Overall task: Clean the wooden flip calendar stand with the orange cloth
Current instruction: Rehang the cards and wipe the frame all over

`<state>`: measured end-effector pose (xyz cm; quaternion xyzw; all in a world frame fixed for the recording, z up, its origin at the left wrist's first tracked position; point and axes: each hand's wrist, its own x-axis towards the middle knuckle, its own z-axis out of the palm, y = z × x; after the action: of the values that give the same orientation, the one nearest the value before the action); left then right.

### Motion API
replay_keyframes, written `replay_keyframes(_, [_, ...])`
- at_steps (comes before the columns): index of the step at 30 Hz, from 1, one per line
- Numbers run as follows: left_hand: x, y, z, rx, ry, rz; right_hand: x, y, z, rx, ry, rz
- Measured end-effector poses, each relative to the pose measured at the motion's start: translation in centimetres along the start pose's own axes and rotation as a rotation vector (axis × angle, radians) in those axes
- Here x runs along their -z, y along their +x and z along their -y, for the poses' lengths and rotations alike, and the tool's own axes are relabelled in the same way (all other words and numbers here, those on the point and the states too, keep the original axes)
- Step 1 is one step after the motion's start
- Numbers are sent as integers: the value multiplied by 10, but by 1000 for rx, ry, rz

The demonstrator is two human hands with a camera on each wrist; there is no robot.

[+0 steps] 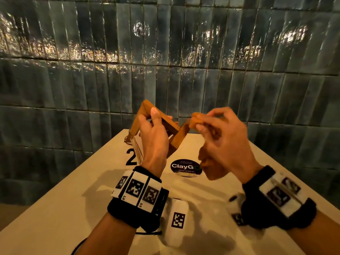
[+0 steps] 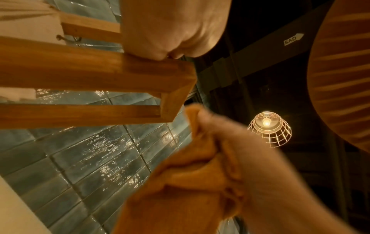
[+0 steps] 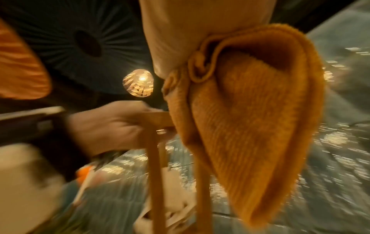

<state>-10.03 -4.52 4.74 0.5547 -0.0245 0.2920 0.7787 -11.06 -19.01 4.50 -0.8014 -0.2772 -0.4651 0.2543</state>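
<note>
My left hand (image 1: 156, 133) grips the wooden flip calendar stand (image 1: 143, 115) and holds it tilted in the air above the table, its white cards (image 1: 137, 150) hanging down. The frame's wooden bars (image 2: 80, 71) fill the left wrist view beside my palm (image 2: 170, 28). My right hand (image 1: 219, 133) pinches the orange cloth (image 1: 196, 121) against the stand's right corner, and the rest of the cloth (image 1: 211, 166) hangs under the palm. In the right wrist view the ribbed cloth (image 3: 250, 118) drapes from the fingers over a wooden bar (image 3: 154, 158).
A pale table (image 1: 73, 208) lies below, with a round black "ClayG" sticker (image 1: 182, 167) and a printed "2" (image 1: 131, 157). A dark tiled wall (image 1: 165, 61) stands behind. A caged lamp (image 2: 269, 128) hangs overhead.
</note>
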Motion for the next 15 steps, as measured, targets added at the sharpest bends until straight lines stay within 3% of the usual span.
replay_keyframes(2, [-3, 0, 0, 1, -39, 18, -8, -14, 15, 155, 68, 61])
replay_keyframes(4, [-3, 0, 1, 18, -53, 51, -12, -23, 17, 201, 113, 123])
replay_keyframes(8, [-1, 0, 3, 59, -88, 61, -10, -14, 3, 190, 113, 223])
replay_keyframes(15, [2, -2, 3, -31, 9, 119, -12, -9, -5, 98, 224, 315])
